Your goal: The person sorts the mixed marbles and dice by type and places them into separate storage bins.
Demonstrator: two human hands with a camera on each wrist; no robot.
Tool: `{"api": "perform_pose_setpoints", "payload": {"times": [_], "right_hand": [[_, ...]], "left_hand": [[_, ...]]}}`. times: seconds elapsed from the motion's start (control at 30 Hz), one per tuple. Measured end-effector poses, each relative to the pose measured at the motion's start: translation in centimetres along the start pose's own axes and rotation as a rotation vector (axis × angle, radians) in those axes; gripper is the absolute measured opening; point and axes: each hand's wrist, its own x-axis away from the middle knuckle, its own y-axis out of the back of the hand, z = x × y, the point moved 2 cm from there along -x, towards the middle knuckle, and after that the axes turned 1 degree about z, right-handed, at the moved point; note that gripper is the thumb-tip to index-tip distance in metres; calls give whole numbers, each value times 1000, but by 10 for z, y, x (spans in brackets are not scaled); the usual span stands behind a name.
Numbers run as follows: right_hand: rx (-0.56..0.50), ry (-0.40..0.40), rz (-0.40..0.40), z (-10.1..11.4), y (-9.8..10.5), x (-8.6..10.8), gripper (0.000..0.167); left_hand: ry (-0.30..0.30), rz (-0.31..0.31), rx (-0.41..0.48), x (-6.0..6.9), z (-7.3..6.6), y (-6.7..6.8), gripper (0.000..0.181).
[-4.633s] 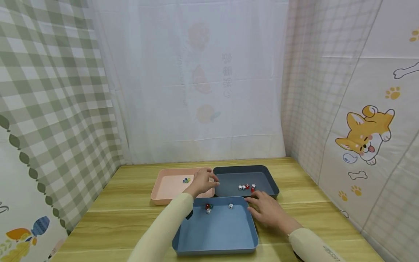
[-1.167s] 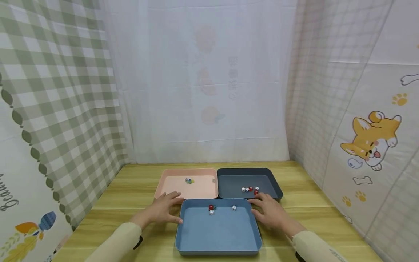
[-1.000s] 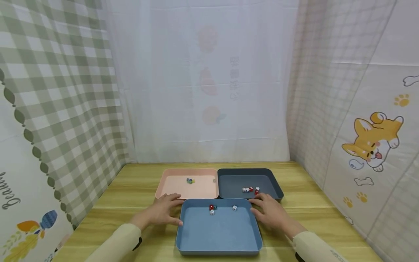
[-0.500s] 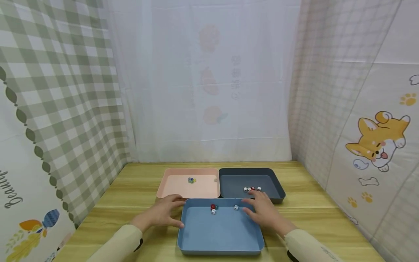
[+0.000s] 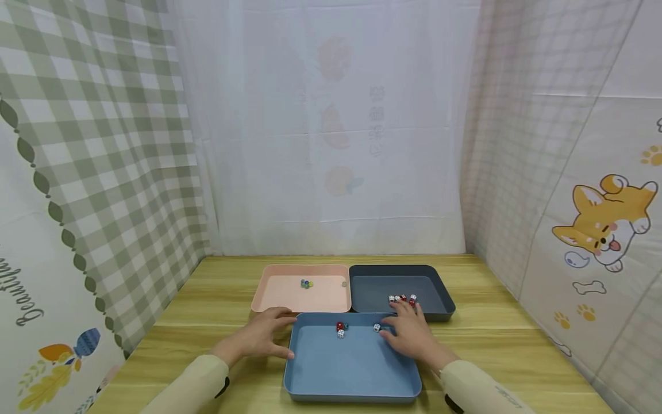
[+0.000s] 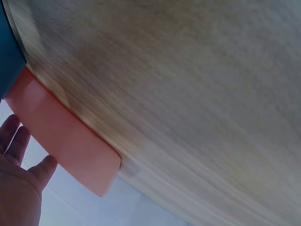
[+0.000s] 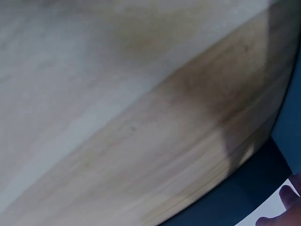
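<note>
The blue tray point(image 5: 351, 368) lies nearest on the table. At its far side a red die point(image 5: 339, 326), a dark green die point(image 5: 346, 326) and a white die point(image 5: 341, 334) sit together. Another white die point(image 5: 377, 328) lies apart, just left of my right hand point(image 5: 411, 334). That hand reaches over the tray's right rim, thumb and fingers parted near the die, seemingly without gripping it. My left hand point(image 5: 258, 337) is at the tray's left rim, fingers spread, holding nothing. In the left wrist view its fingers point(image 6: 19, 143) show beside the pink tray point(image 6: 66, 132).
Behind the blue tray, the pink tray has a cluster of small glassy coloured pieces point(image 5: 307, 284) and one pale piece point(image 5: 343, 284) near its right wall. Beside it, the dark tray point(image 5: 372, 282) holds several white and red dice point(image 5: 397, 298). Curtains enclose the table.
My left hand has drawn back from over the pink tray to the blue tray's left rim; a pale piece now shows there. My right hand has moved left over the blue tray, towards the lone die.
</note>
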Motion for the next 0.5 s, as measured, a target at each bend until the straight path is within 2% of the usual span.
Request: {"api": "perform_pose_setpoints", "payload": {"times": [0.27,0.5], "right_hand": [[47,8,-12,8,-4,-4,21],[57,-28,-54,11,-9,-9,16]], "left_hand": [[9,2,3,1,1,-1,85],[19,3,6,1,1,-2,85]]}}
